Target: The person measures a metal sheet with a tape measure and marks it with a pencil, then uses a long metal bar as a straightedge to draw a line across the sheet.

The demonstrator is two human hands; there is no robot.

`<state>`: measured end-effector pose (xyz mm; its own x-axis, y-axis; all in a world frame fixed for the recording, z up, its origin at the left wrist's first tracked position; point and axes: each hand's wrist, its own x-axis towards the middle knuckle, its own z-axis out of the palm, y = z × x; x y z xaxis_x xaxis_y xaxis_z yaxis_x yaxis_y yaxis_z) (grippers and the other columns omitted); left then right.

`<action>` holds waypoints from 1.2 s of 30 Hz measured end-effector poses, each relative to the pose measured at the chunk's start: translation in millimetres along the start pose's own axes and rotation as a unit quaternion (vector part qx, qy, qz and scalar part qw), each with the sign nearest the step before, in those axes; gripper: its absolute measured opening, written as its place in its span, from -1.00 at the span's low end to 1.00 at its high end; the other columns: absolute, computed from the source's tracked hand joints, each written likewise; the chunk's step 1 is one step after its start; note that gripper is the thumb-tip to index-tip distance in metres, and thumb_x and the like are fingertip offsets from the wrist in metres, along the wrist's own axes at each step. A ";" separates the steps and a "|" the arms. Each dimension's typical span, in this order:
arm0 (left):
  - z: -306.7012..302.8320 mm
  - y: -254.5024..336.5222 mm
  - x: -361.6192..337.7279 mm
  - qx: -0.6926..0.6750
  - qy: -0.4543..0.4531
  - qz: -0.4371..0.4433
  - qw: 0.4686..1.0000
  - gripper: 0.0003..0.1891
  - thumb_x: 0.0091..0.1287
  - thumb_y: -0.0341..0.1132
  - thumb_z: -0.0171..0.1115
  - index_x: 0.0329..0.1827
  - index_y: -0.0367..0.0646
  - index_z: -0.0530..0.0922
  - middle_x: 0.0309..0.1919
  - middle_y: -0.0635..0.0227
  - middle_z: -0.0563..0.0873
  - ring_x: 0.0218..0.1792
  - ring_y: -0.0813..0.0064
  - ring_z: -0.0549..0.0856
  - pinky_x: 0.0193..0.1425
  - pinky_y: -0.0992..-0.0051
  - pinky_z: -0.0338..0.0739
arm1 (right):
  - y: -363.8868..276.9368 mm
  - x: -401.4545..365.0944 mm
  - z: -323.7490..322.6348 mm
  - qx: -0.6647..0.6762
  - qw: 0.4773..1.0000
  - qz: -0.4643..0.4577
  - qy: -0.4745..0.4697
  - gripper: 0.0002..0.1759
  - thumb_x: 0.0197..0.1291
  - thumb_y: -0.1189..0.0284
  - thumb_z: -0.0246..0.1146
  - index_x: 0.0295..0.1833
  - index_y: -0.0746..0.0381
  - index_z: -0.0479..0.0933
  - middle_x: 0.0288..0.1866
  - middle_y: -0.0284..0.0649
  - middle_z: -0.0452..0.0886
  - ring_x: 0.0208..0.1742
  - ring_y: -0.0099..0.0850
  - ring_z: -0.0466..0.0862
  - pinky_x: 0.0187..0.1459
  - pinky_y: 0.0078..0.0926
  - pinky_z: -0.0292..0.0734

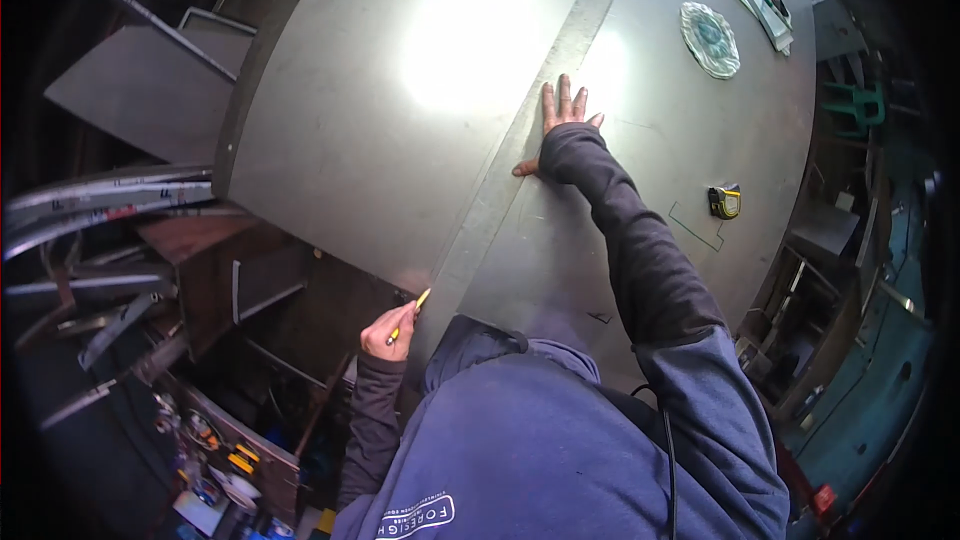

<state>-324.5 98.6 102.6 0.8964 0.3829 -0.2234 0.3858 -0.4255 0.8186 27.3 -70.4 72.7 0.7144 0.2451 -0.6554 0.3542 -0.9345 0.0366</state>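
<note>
My left hand (389,332) is closed around a yellow marker (422,298), whose tip end is close to the lower end of a long grey metal strip (480,218). The strip runs diagonally across a large grey metal sheet (340,110). Farther up, my right hand (563,118) lies palm down on the strip with its fingers spread and its thumb out to the left. A yellow and black tape measure (725,202) sits on the sheet to the right of my right forearm, near a thin drawn outline.
A crumpled, clear-wrapped round object (710,40) and flat pale pieces (752,0) lie at the upper right. Metal profiles (110,202) and a wooden box (205,270) stand at left. Beyond the right edge are a green plastic stool (855,108) and shelving.
</note>
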 end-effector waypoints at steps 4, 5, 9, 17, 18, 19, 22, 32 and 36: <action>16.9 8.6 35.4 0.059 0.004 0.101 0.993 -0.83 0.28 -0.42 0.19 -0.19 -0.32 0.66 -0.32 0.13 0.74 -0.30 0.26 0.75 -0.15 0.43 0.61 | 4.3 4.3 4.8 0.019 0.999 -0.021 0.016 0.67 -0.59 -0.28 0.53 0.53 0.19 -0.37 0.56 0.06 -0.53 0.52 0.21 -0.39 0.30 0.46 -0.18; 25.5 11.0 52.4 0.071 -0.002 0.124 0.990 -0.85 0.26 -0.42 0.20 -0.21 -0.29 0.67 -0.32 0.12 0.73 -0.30 0.21 0.74 -0.19 0.39 0.60 | 4.6 4.4 5.3 0.037 0.999 -0.021 0.020 0.67 -0.60 -0.25 0.55 0.53 0.19 -0.34 0.56 0.05 -0.51 0.52 0.22 -0.38 0.30 0.48 -0.20; 75.0 55.5 177.8 0.060 -0.016 0.222 0.973 -0.85 0.25 -0.39 0.20 -0.20 -0.23 0.66 -0.40 0.04 0.68 -0.39 0.09 0.69 -0.33 0.32 0.56 | 6.0 4.3 8.5 0.053 0.998 -0.021 0.034 0.67 -0.62 -0.22 0.56 0.54 0.16 -0.34 0.57 0.01 -0.49 0.53 0.19 -0.36 0.31 0.45 -0.17; 199.7 170.6 476.5 0.208 -0.035 0.278 0.937 -0.67 0.28 -0.04 0.12 -0.35 -0.09 0.71 -0.52 0.11 0.68 -0.43 0.13 0.70 -0.30 0.31 0.57 | 1.7 12.8 23.6 0.100 0.995 -0.011 0.022 0.61 -0.61 -0.10 0.61 0.54 0.13 -0.26 0.58 -0.03 -0.42 0.54 0.15 -0.33 0.32 0.45 -0.22; 213.5 177.4 507.4 0.201 -0.045 0.269 0.941 -0.66 0.27 -0.02 0.11 -0.31 -0.05 0.72 -0.49 0.14 0.70 -0.40 0.16 0.71 -0.25 0.33 0.59 | -7.0 32.8 62.3 0.047 0.979 0.024 0.195 0.60 -0.59 -0.09 0.61 0.54 0.12 -0.27 0.58 -0.03 -0.43 0.54 0.15 -0.33 0.32 0.45 -0.23; 224.2 190.3 528.5 0.218 -0.051 0.256 0.940 -0.67 0.28 0.00 0.11 -0.24 -0.01 0.72 -0.42 0.16 0.72 -0.34 0.19 0.72 -0.16 0.34 0.59 | -10.6 44.7 83.0 -0.009 0.930 0.058 0.362 0.59 -0.58 -0.08 0.60 0.54 0.11 -0.27 0.58 -0.04 -0.44 0.54 0.15 -0.34 0.32 0.45 -0.23; 245.4 225.5 575.5 0.255 -0.070 0.218 0.939 -0.66 0.28 0.03 0.10 -0.12 0.07 0.70 -0.29 0.20 0.74 -0.22 0.22 0.72 0.00 0.35 0.58 | 5.2 11.6 15.4 0.113 0.993 -0.017 0.028 0.59 -0.56 -0.06 0.61 0.55 0.08 -0.29 0.58 -0.04 -0.46 0.54 0.15 -0.35 0.32 0.46 -0.24; 241.8 257.6 575.2 0.362 -0.103 0.173 0.910 -0.64 0.27 0.04 0.04 -0.14 0.09 0.70 -0.19 0.25 0.73 -0.12 0.19 0.70 0.07 0.27 0.56 | 8.7 11.9 5.8 0.123 0.992 -0.025 -0.018 0.66 -0.64 -0.11 0.61 0.54 0.09 -0.33 0.57 -0.06 -0.51 0.54 0.14 -0.40 0.33 0.44 -0.24; 187.8 213.4 470.6 0.358 -0.139 0.205 0.900 -0.63 0.31 0.05 -0.01 -0.25 0.04 0.68 -0.38 0.16 0.71 -0.30 0.11 0.70 -0.13 0.22 0.58 | 8.6 6.4 0.2 0.101 0.994 -0.022 -0.025 0.64 -0.58 -0.12 0.59 0.54 0.11 -0.36 0.57 -0.06 -0.53 0.54 0.12 -0.41 0.35 0.40 -0.25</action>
<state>220.7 34.1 72.8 0.9771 -0.1043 -0.1854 -0.0371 -0.9418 0.3342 34.8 -76.9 68.8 0.6685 0.2788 -0.6894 0.2523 -0.9571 -0.1424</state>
